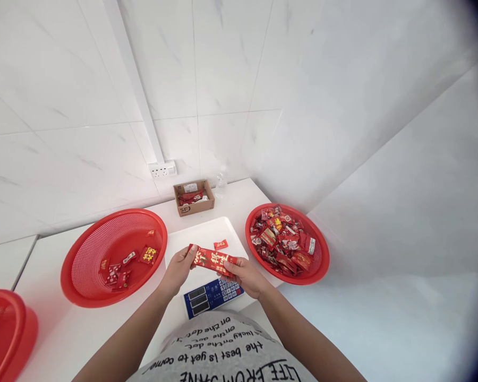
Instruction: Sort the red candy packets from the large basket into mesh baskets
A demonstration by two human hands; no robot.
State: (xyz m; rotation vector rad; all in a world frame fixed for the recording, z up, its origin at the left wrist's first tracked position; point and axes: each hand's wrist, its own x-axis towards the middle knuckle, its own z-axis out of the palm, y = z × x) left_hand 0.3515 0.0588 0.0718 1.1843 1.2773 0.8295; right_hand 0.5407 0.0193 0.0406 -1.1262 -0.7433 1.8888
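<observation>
Between both hands I hold a long red packet (211,259) with gold characters, stretched level above the scale. My left hand (180,268) is closed on its left end, thumb on top. At the right end, my right hand (245,273) grips it between thumb and fingers. Below is a digital scale with a white pan (207,229) and a blue keypad panel (213,297). A small red wrapped piece (220,244) lies on the pan, just beyond the packet.
A red basket (327,260) full of red packets stands on the right. Another red basket (69,265) on the left holds several packets. A cardboard box (197,208) with red packets and a clear bottle (221,183) stand by the wall. Part of a red basket (22,318) shows lower left.
</observation>
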